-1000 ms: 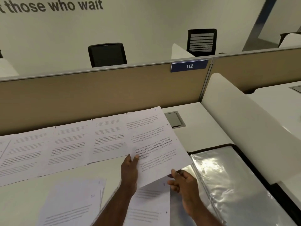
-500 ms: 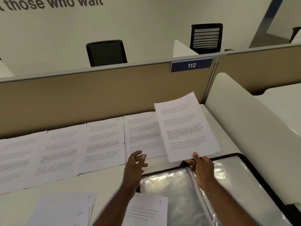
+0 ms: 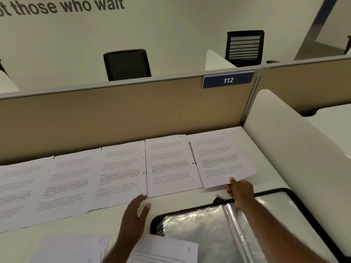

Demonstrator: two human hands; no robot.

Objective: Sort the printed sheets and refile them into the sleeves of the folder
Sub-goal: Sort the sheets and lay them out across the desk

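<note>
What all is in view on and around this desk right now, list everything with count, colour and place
white printed sheets in a row: four flat, white, along the desk's far edge
white printed sheet at the row's right end: one, white, its near edge pinched
loose white sheets with handwritten numbers: several, white, near edge of desk
open black folder with clear plastic sleeves: one, black and clear, near right
white desk: one, white
tan partition panel: one, tan, behind the desk
blue plate reading 112: one, blue, atop the partition
black office chairs: two plainly seen, black, beyond the partition
left hand: open, above the desk
right hand: pinches the end sheet
</note>
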